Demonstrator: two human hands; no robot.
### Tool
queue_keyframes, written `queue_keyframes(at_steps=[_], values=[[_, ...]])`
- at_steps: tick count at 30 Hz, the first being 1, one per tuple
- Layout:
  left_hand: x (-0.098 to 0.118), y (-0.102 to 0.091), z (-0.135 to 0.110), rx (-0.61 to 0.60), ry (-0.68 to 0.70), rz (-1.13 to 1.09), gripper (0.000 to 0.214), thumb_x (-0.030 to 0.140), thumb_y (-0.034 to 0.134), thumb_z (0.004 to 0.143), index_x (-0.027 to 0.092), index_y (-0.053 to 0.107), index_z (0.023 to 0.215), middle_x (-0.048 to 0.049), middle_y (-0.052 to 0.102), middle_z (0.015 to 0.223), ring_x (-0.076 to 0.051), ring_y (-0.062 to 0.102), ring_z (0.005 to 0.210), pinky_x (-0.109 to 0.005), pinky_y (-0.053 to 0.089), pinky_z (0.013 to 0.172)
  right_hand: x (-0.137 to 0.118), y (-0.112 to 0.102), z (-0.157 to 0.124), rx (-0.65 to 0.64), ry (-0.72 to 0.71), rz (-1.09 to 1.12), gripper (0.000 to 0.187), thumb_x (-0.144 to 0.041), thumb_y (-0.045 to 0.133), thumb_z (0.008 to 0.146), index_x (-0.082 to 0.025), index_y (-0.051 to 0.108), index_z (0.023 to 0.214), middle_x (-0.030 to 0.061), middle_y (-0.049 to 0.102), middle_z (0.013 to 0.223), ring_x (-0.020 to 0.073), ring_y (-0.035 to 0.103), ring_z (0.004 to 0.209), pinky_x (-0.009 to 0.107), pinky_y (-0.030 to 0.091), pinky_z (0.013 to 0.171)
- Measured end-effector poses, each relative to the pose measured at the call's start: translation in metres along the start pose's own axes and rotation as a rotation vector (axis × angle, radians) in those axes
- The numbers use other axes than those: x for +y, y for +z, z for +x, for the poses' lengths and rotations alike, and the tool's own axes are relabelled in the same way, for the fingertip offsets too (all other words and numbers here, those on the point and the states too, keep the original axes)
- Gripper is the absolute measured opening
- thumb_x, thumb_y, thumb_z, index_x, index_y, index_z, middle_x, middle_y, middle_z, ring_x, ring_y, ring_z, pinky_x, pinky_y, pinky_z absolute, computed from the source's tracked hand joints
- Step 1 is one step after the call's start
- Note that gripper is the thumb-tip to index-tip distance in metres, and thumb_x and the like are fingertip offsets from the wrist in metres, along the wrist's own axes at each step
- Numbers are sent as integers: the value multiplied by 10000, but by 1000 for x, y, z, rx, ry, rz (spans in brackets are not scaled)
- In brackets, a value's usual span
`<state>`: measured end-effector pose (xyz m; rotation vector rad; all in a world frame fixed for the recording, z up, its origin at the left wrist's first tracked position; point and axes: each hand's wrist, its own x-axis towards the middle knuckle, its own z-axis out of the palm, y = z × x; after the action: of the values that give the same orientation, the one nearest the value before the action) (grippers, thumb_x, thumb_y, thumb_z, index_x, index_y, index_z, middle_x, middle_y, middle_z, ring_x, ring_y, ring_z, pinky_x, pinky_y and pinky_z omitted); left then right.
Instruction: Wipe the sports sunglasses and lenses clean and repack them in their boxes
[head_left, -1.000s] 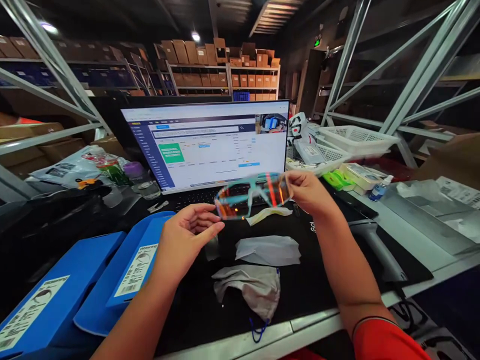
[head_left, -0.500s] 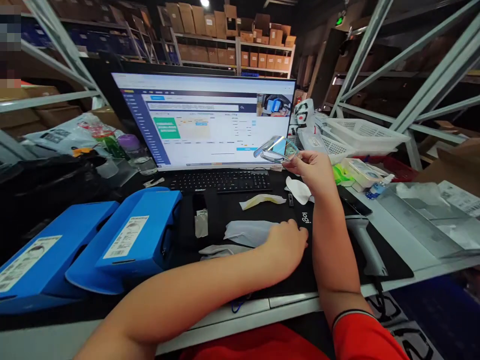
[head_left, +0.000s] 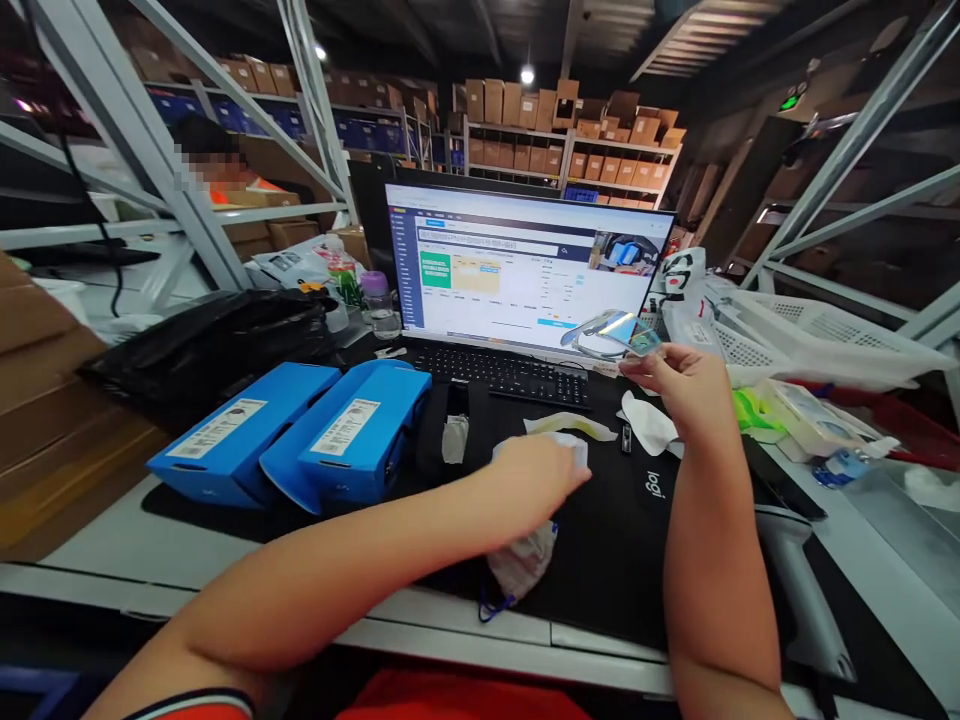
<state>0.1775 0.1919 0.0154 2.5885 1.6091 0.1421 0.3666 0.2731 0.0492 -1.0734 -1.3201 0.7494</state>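
My right hand (head_left: 686, 385) is raised in front of the monitor, fingers closed on a pair of glasses (head_left: 611, 332) with clear, shiny lenses. Lower and to the left, my left hand (head_left: 536, 480) is curled over the black mat. A thin whitish sheet (head_left: 571, 448) shows past its fingers, which look closed on it, though the hand covers most of it. Just below the left wrist lies a grey drawstring pouch (head_left: 523, 565) with a blue cord. A curved pale strip (head_left: 570, 427) and a white crumpled piece (head_left: 649, 422) lie between the hands and the keyboard.
Two blue boxes (head_left: 367, 430) with labels stand at the left, beside a black plastic bag (head_left: 210, 340). The keyboard (head_left: 502, 375) sits under the monitor (head_left: 517, 275). A grey scanner (head_left: 806, 595) and white baskets (head_left: 825, 335) are on the right. A person (head_left: 210, 160) is behind the rack.
The view has swung left. My left hand has moved left over the mat, and the whitish sheet is now mostly behind it. More of the pouch shows. The right hand still holds the glasses.
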Motion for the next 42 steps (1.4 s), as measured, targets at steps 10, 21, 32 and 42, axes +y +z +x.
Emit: queue_keyframes(at_steps=[10,21,32,42], values=[[-108,-106,-32,379,-332,139,252,66,499,859,68,712,994,-148,691,1005,-270,668,923,-346,506,799,-5,18,-12,8,-115,93,304,-451,844,694,-166,744,730,60,757,747,215,762,771,361,657,801],[-105,32,-63,327,-78,333,244,-7,499,873,124,703,905,-187,628,1325,-267,699,914,-319,573,592,-26,40,-50,-168,-98,116,324,-497,826,752,-198,794,870,68,791,807,213,774,806,295,658,756],[-114,52,-59,375,37,174,367,-10,478,888,163,589,1192,-201,582,1399,-215,761,803,-291,614,638,-6,16,-100,-204,37,40,249,-474,797,787,-244,811,880,80,795,845,279,777,817,404,667,779],[-115,78,-41,478,-37,-23,476,14,388,938,87,347,1406,-182,735,1097,-251,761,911,-338,623,755,48,42,-176,-49,167,187,215,-453,769,808,-253,812,874,98,798,844,323,776,807,478,663,755]])
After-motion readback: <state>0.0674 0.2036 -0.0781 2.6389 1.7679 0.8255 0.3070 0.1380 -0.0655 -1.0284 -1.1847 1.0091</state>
